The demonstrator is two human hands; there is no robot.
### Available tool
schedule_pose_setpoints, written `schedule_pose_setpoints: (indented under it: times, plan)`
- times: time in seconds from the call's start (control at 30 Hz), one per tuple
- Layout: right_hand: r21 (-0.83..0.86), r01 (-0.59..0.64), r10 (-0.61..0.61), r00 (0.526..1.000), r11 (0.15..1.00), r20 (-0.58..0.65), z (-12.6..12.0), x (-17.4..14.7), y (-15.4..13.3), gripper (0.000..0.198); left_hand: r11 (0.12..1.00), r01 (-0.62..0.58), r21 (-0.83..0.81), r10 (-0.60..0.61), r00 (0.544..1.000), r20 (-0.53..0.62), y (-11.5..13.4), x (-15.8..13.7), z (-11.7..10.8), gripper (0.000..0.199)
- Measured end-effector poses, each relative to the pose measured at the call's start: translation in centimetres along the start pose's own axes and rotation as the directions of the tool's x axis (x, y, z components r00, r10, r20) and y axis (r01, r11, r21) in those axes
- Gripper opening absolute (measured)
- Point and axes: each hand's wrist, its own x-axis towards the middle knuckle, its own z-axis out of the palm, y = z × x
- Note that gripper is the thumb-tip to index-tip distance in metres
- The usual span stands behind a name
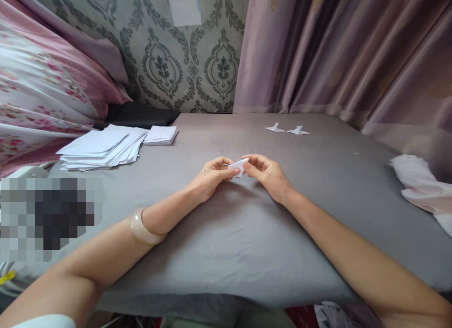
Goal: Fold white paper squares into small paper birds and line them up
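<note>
A small folded piece of white paper is held between both hands, a little above the grey cloth. My left hand pinches its left side between thumb and fingers; a pale bangle circles that forearm. On the paper's right edge, my right hand closes its thumb and fingertips. How many folds the paper has is too small to tell. Two folded white paper shapes with raised tips, one paper figure and another paper figure, rest farther back on the right.
At the back left lie a stack of large white sheets and a smaller paper stack. Grey cloth covers the table. Crumpled white fabric sits at the right edge. Purple curtains hang behind; a blurred patch hides the lower left.
</note>
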Motion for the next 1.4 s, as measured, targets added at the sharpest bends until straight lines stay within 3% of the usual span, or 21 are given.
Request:
schedule_pose_setpoints:
  times: [0.1,0.4,0.93,1.1,1.27,1.4]
  plan:
    - [-0.019,0.034,-0.033,0.998,0.999,0.06,0.6,-0.4,-0.2,0.037,1.0,-0.003,-0.022,0.004,1.0,0.025,0.1,-0.2,0.2,0.033]
    - [-0.073,0.155,-0.156,0.988,0.985,-0.002,0.6,-0.6,-0.4,0.017,1.0,-0.017,0.001,0.017,0.997,0.076,-0.1,-0.3,0.2,0.027]
    - [-0.079,0.192,-0.194,0.981,0.978,-0.008,0.5,-0.7,-0.9,0.02,0.997,-0.04,0.064,0.032,0.992,0.122,-0.1,-0.2,-0.1,0.025]
    - [-0.094,0.154,-0.155,0.988,0.984,0.002,0.2,-0.9,-1.1,0.027,0.999,-0.002,0.053,-0.007,0.984,0.18,-0.1,-0.3,0.0,0.025]
    - [0.075,0.024,-0.024,1.0,0.997,-0.012,-0.1,-0.4,-0.8,0.041,0.993,0.089,-0.076,-0.074,0.982,0.176,0.3,-0.6,0.2,0.024]
    - [0.119,-0.026,0.034,0.997,0.993,-0.062,-0.3,0.0,-0.7,0.031,0.981,0.134,-0.137,-0.111,0.98,0.167,0.3,-0.4,-0.1,0.022]
